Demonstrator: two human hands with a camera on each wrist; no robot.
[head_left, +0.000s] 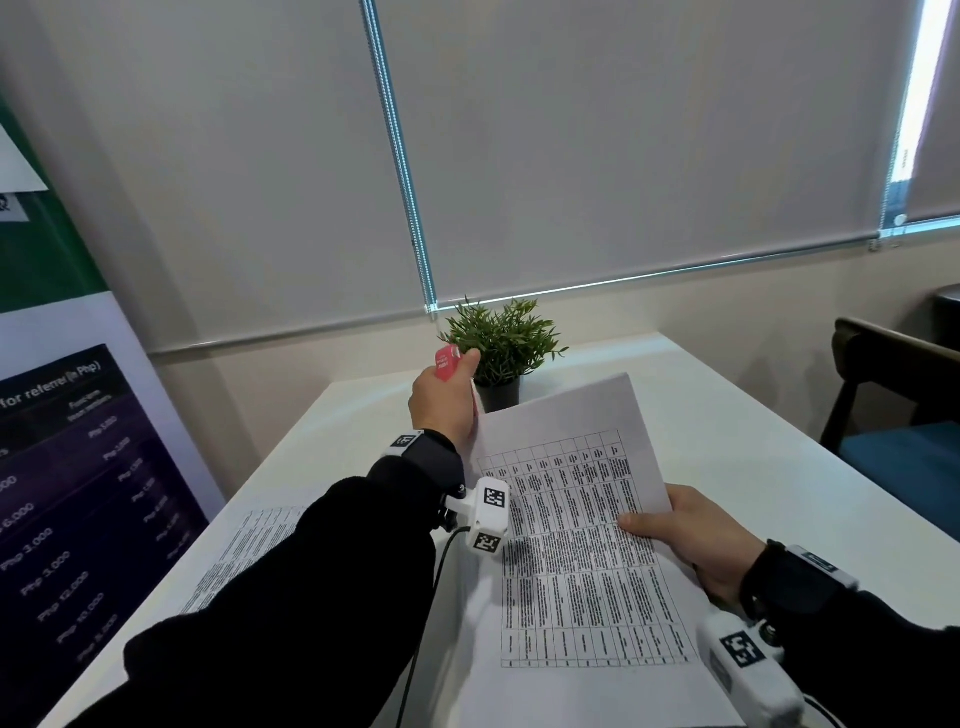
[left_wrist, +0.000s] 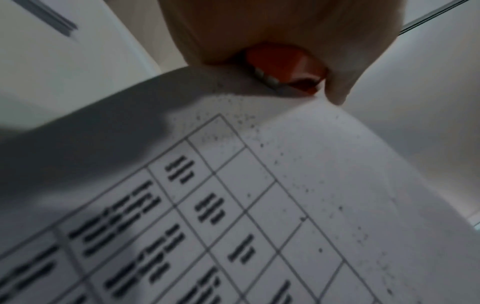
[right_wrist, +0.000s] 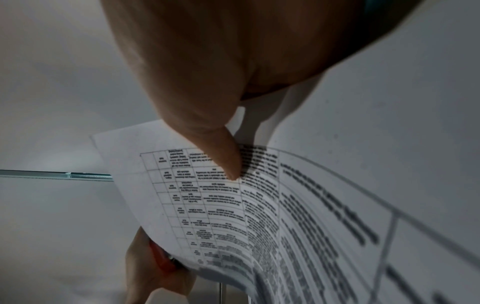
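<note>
Two hands hold a sheaf of printed pages (head_left: 582, 519) tilted above the white table (head_left: 753, 415), its grid of text facing up. The right hand (head_left: 691, 535) pinches the right edge, thumb on top and fingers beneath. At the far left corner the left hand (head_left: 441, 405) is wrapped round a small pink-red stapler (head_left: 448, 362). Its mouth sits right at that corner, but whether paper is inside is unclear. Another printed sheet (head_left: 244, 551) lies flat at the near left, partly under the left sleeve. A potted plant (head_left: 501, 343) stands just behind the stapler. A dark chair (head_left: 893, 405) is at the right and a banner (head_left: 78, 467) at the left.
</note>
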